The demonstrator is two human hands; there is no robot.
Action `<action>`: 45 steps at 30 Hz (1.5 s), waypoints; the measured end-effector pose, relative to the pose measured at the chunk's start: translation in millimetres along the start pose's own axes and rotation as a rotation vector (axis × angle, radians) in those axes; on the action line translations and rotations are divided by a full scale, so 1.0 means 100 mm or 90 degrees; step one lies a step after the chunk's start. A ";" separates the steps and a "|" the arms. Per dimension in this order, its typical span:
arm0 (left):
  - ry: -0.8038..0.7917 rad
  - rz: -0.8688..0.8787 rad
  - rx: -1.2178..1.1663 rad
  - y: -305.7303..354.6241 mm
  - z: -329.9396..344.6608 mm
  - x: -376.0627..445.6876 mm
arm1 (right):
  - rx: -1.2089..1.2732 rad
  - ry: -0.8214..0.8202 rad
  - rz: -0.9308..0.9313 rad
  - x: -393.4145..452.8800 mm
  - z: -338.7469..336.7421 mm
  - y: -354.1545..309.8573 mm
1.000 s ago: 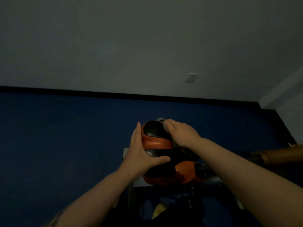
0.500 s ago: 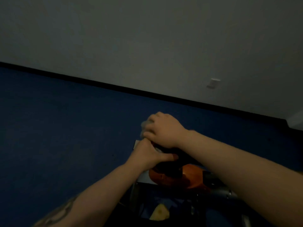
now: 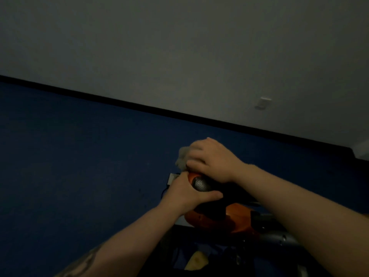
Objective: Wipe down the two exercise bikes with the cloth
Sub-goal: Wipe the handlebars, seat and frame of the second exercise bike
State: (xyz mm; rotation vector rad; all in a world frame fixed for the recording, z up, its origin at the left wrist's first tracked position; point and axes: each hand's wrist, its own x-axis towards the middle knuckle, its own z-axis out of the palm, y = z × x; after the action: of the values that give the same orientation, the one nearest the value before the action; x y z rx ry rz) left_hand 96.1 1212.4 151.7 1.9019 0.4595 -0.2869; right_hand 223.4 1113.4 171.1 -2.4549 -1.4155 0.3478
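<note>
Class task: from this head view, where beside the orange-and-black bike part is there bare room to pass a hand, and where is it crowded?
Free: the blue wall band left of the left hand. Crowded: the bike part, gripped by that hand, with the right hand holding the cloth on top.

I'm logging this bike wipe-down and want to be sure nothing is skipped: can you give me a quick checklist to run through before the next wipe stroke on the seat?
1. Cloth in the right hand: ok, gripped.
2. Left hand steadying the seat: ok, wrapped round its side.
3. Cloth touching the seat: cannot tell, the right hand hides it.
4. Seat surface already clean: cannot tell, too dark.
5. Orange frame below wiped: cannot tell.
6. Second bike in view: not ok, not visible.
</note>
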 end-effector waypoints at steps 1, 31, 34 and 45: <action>0.005 -0.009 -0.001 0.03 -0.02 -0.01 | 0.048 0.018 0.103 0.09 -0.03 0.07; 0.052 0.211 0.082 -0.11 0.03 0.15 | 0.063 -0.098 0.291 0.00 -0.09 0.19; 0.044 0.221 0.113 -0.09 -0.01 0.14 | 0.103 0.057 0.259 -0.21 0.04 -0.03; 0.099 0.310 0.243 0.42 0.01 0.51 | 0.022 0.181 0.448 -0.50 0.16 -0.18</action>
State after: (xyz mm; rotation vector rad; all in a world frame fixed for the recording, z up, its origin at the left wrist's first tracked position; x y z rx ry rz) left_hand 160.3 1207.1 165.3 2.3474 0.0289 0.1052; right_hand 178.9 1080.4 165.7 -2.7595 -0.4010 0.1458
